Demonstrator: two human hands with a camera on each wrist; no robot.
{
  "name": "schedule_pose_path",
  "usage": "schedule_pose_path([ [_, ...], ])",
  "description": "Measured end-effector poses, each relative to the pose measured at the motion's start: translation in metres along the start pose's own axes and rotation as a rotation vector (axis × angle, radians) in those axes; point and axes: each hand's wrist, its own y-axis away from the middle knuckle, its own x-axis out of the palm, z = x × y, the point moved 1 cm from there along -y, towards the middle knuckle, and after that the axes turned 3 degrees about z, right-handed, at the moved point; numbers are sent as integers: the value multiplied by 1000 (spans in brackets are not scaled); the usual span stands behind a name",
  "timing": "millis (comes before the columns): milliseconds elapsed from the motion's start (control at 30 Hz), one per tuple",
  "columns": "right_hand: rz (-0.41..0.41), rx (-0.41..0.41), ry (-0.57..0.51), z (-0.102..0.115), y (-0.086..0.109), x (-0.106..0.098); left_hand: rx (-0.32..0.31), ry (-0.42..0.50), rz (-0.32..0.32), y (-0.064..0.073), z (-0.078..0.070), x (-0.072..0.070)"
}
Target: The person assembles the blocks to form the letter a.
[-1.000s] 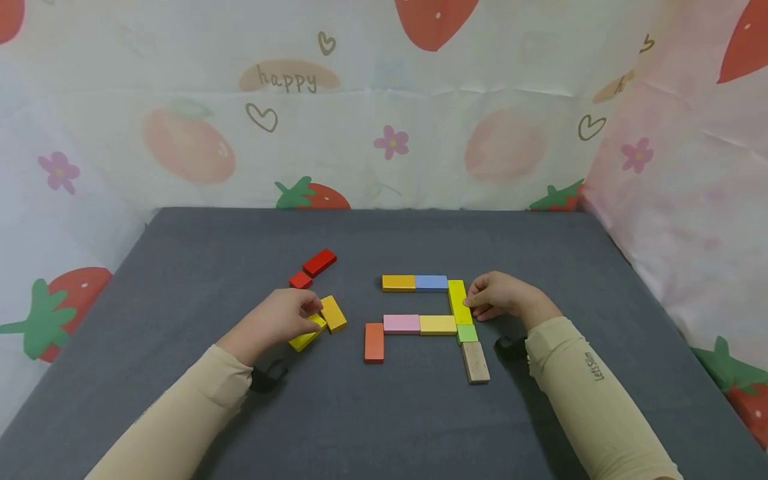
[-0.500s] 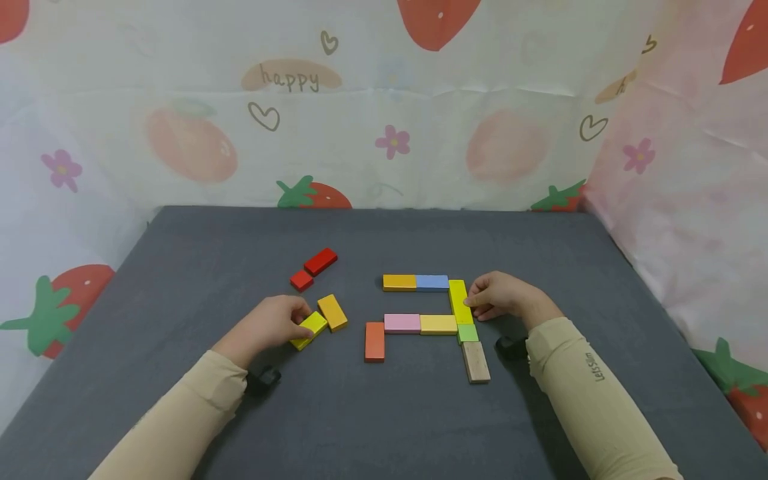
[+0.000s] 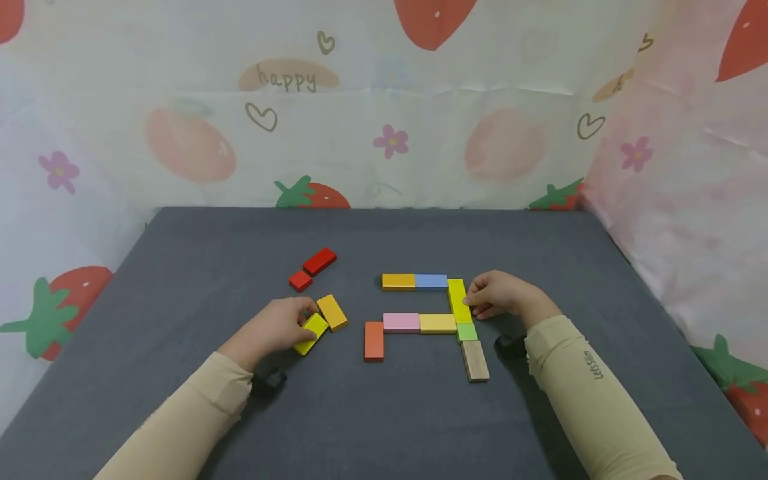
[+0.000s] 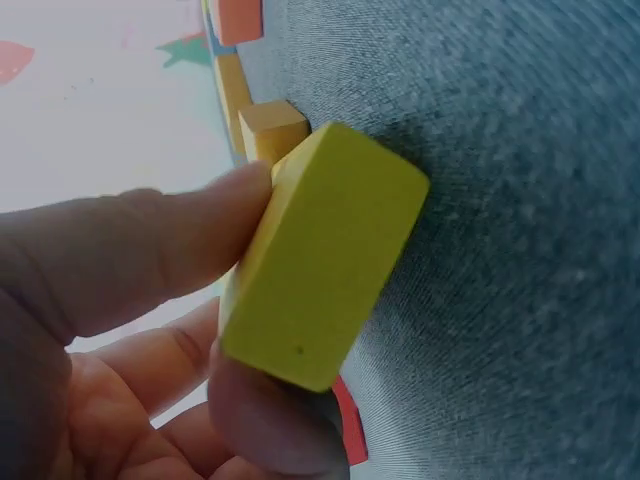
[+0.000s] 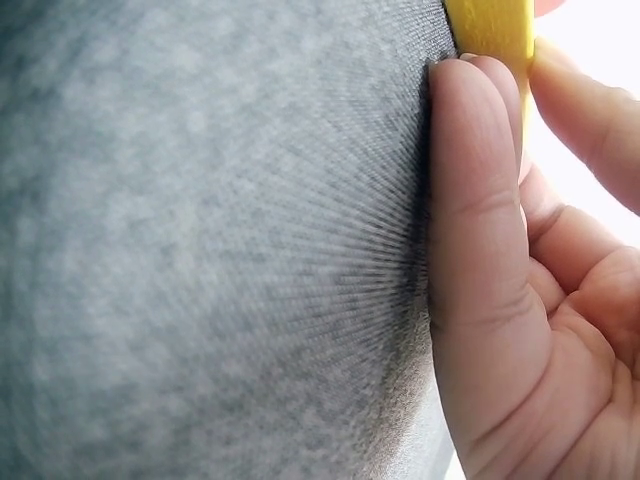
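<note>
In the head view, my left hand [image 3: 273,328] pinches a yellow-green block [image 3: 312,333] between thumb and fingers. The left wrist view shows this block [image 4: 330,260] tilted, its broad face toward the camera. A golden-yellow block [image 3: 333,313] lies right beside it on the dark cloth. My right hand [image 3: 507,295] has thumb and finger on the edge of a long yellow block [image 3: 459,300], which forms the right side of a block outline. In the right wrist view, the end of this long block [image 5: 495,30] shows at the fingertips.
The outline also has golden [image 3: 398,283], blue [image 3: 431,283], pink [image 3: 401,323], pale yellow [image 3: 438,324], green [image 3: 467,332], orange [image 3: 374,341] and plain wood [image 3: 476,361] blocks. Two red blocks, one long [image 3: 320,261] and one short [image 3: 301,281], lie behind the left hand.
The yellow-green block in my left hand has turned slightly toward upright, and the left fingers have drawn back, uncovering the small red block. My right hand and the outline look unchanged.
</note>
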Motion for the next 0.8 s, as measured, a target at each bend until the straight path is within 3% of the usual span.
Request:
schedule_pose_path([
  [233,-4,5,-2,0,-1,0,8,24,-19,5,-2,-1],
  [433,-4,3,1,-1,-1,-1,76,123,-32,13,-15,3],
  [533,-3,-2,4,-1,-1,-1,99,173,-20,16,-24,10],
  [800,-2,-5,5,0,0,0,80,282,55,18,-45,27],
])
